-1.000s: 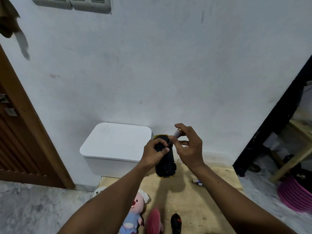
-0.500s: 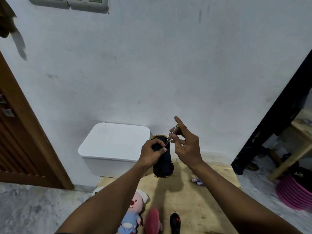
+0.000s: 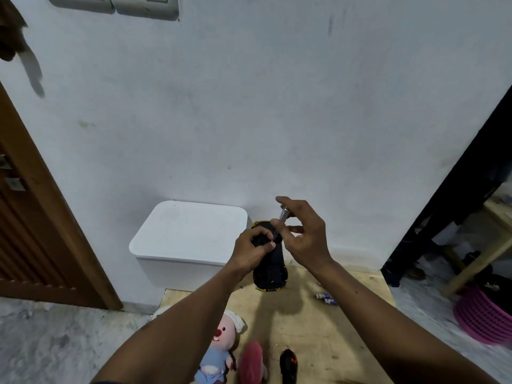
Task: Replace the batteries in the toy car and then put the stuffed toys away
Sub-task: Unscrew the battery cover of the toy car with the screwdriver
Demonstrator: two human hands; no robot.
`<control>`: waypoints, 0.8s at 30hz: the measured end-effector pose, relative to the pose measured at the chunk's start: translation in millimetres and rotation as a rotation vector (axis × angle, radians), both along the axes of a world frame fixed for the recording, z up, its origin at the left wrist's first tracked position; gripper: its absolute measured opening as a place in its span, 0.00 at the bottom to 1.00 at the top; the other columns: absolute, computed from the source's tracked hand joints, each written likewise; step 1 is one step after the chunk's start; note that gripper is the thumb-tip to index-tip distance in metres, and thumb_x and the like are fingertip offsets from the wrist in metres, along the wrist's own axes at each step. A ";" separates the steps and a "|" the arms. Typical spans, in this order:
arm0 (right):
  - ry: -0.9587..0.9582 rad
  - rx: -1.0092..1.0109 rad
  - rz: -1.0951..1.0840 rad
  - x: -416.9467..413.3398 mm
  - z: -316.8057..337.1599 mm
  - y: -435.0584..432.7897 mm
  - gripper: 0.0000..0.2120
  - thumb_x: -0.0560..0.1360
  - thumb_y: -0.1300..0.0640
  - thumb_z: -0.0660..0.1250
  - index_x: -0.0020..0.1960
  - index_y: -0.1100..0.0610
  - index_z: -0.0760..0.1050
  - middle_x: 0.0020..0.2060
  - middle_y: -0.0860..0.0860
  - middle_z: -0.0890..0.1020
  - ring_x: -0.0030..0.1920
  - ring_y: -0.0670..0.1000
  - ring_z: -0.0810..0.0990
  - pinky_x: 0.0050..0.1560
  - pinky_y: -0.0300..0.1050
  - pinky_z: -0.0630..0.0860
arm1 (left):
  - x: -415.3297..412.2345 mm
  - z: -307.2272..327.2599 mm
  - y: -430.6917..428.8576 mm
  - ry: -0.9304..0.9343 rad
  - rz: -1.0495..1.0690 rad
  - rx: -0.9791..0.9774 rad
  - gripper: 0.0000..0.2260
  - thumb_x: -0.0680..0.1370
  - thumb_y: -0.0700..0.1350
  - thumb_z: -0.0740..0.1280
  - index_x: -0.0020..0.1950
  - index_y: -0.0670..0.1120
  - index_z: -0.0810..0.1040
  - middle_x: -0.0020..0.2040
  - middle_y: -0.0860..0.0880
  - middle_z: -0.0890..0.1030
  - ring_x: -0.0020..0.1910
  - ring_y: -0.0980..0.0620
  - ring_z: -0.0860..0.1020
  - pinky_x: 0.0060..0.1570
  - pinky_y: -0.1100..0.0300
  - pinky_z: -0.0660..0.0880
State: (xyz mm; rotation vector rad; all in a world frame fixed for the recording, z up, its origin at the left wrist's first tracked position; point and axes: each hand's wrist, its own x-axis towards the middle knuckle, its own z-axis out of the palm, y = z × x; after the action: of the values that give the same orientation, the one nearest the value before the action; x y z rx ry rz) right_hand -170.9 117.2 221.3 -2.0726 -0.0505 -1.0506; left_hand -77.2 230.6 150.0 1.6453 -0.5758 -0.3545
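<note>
Two batteries [image 3: 327,298] lie on the pale wooden surface [image 3: 318,336], their print too small for me to read. Above it I see the left hand [image 3: 253,245] gripping the black, yellow-edged toy car [image 3: 273,268]. The right hand [image 3: 304,234] pinches a thin screwdriver [image 3: 280,220], tip on the car. A smooth, round-cornered white box [image 3: 188,234] stands just left of the car, and a soft pink stuffed toy [image 3: 221,339] lies near the surface's left edge.
</note>
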 end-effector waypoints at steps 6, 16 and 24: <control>0.043 0.047 0.043 2.9 -5.1 1.5 0.28 0.77 0.70 0.67 0.73 0.53 0.70 0.45 0.52 0.79 0.48 0.46 0.81 0.39 0.30 0.77 | -0.9 -5.7 0.5 0.011 0.025 -0.006 0.04 0.71 0.41 0.73 0.41 0.48 0.79 0.44 0.50 0.82 0.45 0.50 0.78 0.51 0.49 0.78; 0.042 0.084 0.005 3.9 -7.1 -0.3 0.28 0.76 0.70 0.68 0.73 0.52 0.71 0.46 0.50 0.81 0.46 0.48 0.83 0.40 0.38 0.82 | 3.8 -5.3 6.6 0.037 0.028 -0.006 0.04 0.70 0.44 0.72 0.41 0.51 0.80 0.46 0.51 0.82 0.46 0.51 0.78 0.54 0.44 0.79; -0.001 0.000 0.007 3.3 -7.2 3.0 0.23 0.74 0.69 0.71 0.66 0.54 0.77 0.45 0.50 0.80 0.48 0.47 0.82 0.39 0.38 0.82 | 3.8 -4.8 8.4 0.044 -0.003 -0.023 0.05 0.71 0.44 0.73 0.41 0.52 0.79 0.46 0.52 0.82 0.47 0.50 0.78 0.53 0.45 0.79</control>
State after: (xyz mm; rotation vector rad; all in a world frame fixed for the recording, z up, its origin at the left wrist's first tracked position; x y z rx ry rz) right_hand -167.6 120.2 214.1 -2.0707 -0.0575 -1.0473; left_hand -73.5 239.1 145.2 1.6112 -0.5473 -0.3839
